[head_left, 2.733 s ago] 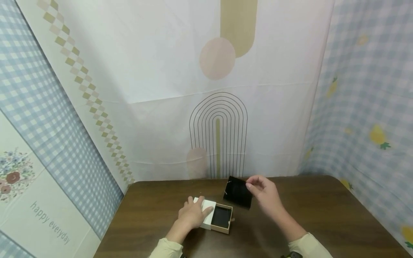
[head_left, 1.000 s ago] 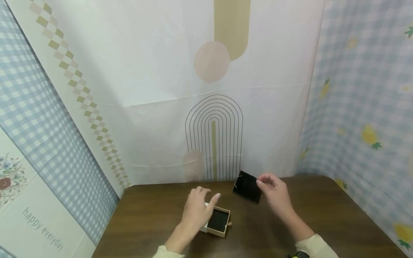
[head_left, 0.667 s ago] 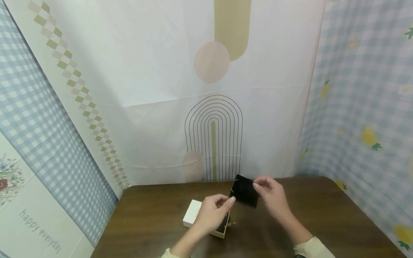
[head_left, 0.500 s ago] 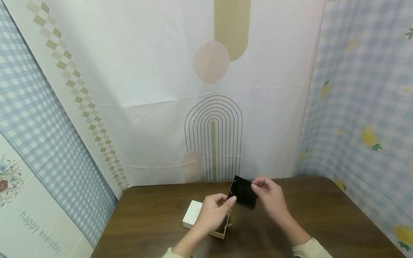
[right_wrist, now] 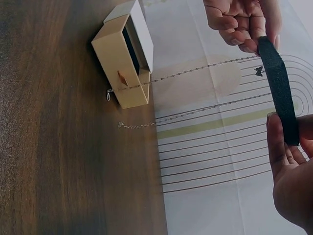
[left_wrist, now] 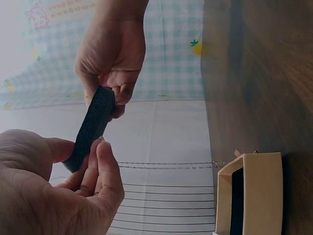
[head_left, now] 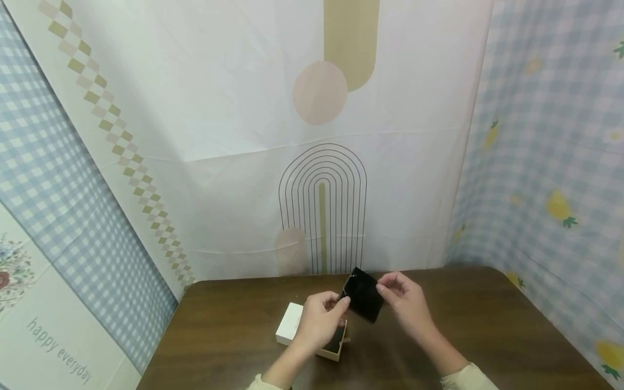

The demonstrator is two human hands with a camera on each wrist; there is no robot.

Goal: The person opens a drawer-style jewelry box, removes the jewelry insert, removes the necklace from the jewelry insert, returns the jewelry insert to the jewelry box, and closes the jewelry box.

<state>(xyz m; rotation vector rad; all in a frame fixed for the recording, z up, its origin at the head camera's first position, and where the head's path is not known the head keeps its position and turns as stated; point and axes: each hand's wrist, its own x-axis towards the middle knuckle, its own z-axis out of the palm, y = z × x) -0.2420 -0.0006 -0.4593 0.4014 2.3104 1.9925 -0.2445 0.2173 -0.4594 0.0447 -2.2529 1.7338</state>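
- Blue gingham cloth (head_left: 49, 135) hangs far left of the grips, beside a pale panel (head_left: 53, 319) lettered "happy everyday".
- White cloth (head_left: 234, 211) printed with arches hangs beyond both grips.
- Box cover (head_left: 290, 323), white, lies on the tabletop (head_left: 224, 319) left of the left grip, partly hidden behind it.
- Left grip (head_left: 317, 322), above the box, is closed to a pinch, thumb and fingers on opposite faces of the pad's near end.
- Drawer (head_left: 330, 355), cream with a dark inside, sits below the left grip, slid partly out of the cover; its brown tab (right_wrist: 122, 78) is on the front.
- Black pad (head_left: 364, 297) is tilted in the air between the two grips, held by both.
- Silver chain (right_wrist: 195, 70) hangs below the grips in two strands from the pad, ends loose, with a small dark charm (right_wrist: 258, 71) close to the pad.
- Right grip (head_left: 407, 300) pinches the pad's opposite edge between thumb and fingers.
- Pineapple-print cloth (head_left: 546, 135) hangs far right of the right grip.
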